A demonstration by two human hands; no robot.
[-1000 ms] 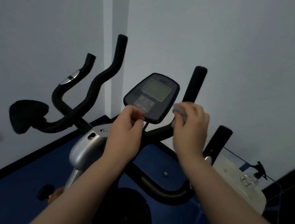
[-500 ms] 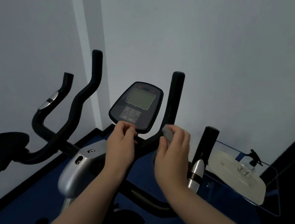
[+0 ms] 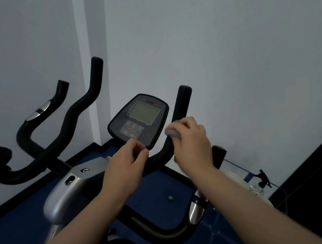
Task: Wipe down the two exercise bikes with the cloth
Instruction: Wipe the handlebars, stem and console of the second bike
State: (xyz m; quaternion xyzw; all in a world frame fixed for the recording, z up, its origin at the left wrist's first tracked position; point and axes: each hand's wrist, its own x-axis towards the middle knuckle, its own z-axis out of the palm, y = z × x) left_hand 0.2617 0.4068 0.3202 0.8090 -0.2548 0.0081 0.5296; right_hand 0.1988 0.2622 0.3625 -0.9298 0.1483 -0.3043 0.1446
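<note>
The right hand (image 3: 193,144) clenches a small grey cloth (image 3: 172,133) against the black curved handlebar (image 3: 178,120). The left hand (image 3: 128,165) pinches the lower edge of the black oval console (image 3: 140,120).

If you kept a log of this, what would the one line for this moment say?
step: wiping bike | right hand: grey cloth on right handlebar | left hand: at console lower edge

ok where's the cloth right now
In the head view the grey cloth sits bunched in the right hand, right of centre, against the black handlebar just right of the console.
</note>
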